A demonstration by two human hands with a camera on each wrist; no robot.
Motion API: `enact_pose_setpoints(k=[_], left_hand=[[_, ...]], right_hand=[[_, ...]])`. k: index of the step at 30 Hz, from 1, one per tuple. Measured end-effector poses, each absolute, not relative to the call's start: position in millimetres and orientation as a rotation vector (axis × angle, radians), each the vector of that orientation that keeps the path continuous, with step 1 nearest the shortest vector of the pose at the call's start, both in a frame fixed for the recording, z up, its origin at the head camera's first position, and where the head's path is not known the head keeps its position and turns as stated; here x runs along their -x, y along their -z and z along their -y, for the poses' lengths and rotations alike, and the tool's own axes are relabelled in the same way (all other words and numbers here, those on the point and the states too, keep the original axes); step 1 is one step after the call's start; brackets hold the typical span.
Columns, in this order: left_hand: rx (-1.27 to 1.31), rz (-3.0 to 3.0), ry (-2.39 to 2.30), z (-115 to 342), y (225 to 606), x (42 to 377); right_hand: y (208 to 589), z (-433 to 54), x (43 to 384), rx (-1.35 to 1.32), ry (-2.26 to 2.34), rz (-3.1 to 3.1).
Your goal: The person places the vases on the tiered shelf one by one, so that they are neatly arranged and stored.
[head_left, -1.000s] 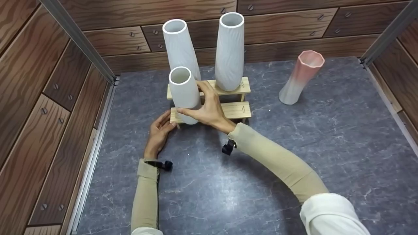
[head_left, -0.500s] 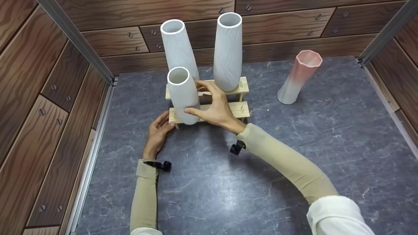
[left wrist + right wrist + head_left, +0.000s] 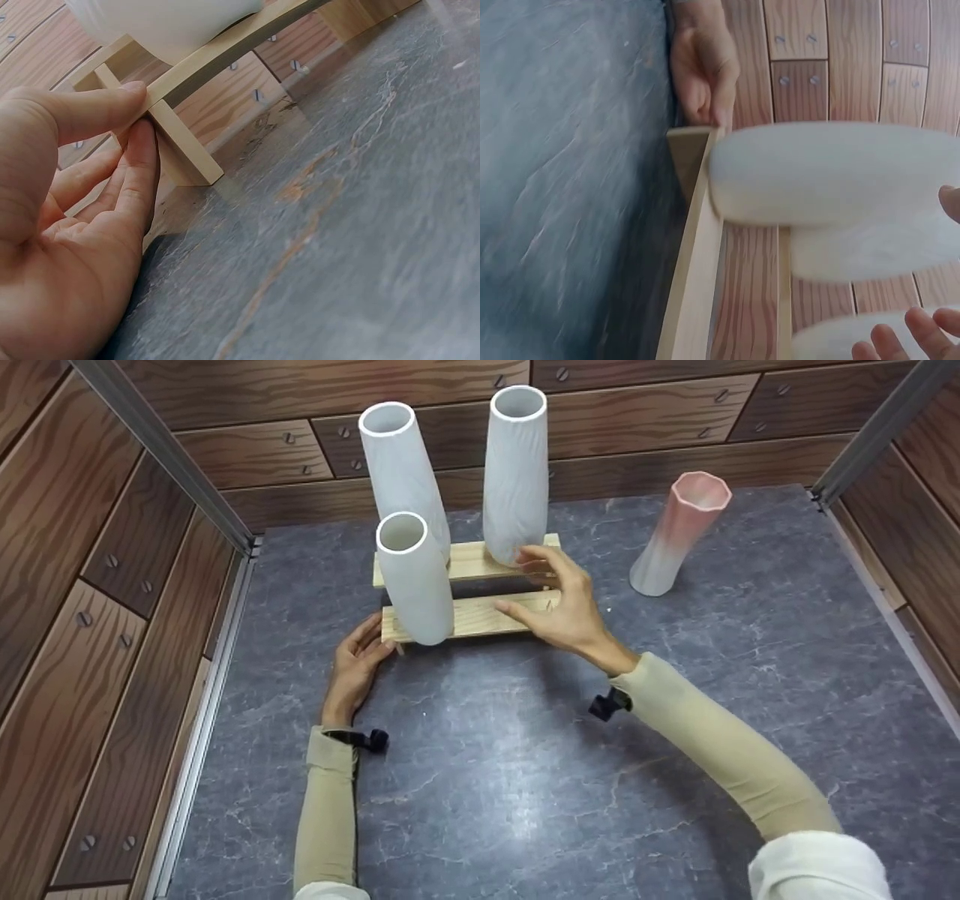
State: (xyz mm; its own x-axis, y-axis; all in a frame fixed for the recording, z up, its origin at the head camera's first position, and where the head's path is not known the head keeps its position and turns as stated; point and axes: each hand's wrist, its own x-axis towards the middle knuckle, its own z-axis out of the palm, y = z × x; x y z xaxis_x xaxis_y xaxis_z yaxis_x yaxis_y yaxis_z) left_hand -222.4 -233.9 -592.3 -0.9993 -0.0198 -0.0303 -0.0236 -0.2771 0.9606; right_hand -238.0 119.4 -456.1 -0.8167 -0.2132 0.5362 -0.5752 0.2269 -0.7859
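A two-tier wooden stand stands on the grey marbled surface. My left hand pinches the left end of its lower shelf; in the left wrist view the thumb lies at the shelf's corner and the fingers behind the leg. A white vase stands upright on that shelf's left part. Two taller white vases, one at left and one at right, occupy the upper shelf. My right hand, fingers spread and holding nothing, hovers over the lower shelf's right end, apart from the front vase.
To the right of the stand, a pink-and-white vase with a faceted rim stands on the surface. Wood-patterned walls enclose the back and sides, with metal posts at the corners.
My right hand has released the front white vase and moved right, away from it. The vase stays on the lower shelf, and my left hand keeps its place at the stand's end.
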Motion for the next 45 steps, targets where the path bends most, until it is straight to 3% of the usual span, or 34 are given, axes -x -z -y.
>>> enact_pose_setpoints(k=[25, 45], left_hand=[[0.065, -1.877, -2.536, 234, 594, 223], [0.055, -1.872, -2.533, 234, 593, 222]], right_hand=[[456, -248, 219, -0.292, -1.459, 2.199], [491, -325, 259, 0.03, -1.385, 2.235]])
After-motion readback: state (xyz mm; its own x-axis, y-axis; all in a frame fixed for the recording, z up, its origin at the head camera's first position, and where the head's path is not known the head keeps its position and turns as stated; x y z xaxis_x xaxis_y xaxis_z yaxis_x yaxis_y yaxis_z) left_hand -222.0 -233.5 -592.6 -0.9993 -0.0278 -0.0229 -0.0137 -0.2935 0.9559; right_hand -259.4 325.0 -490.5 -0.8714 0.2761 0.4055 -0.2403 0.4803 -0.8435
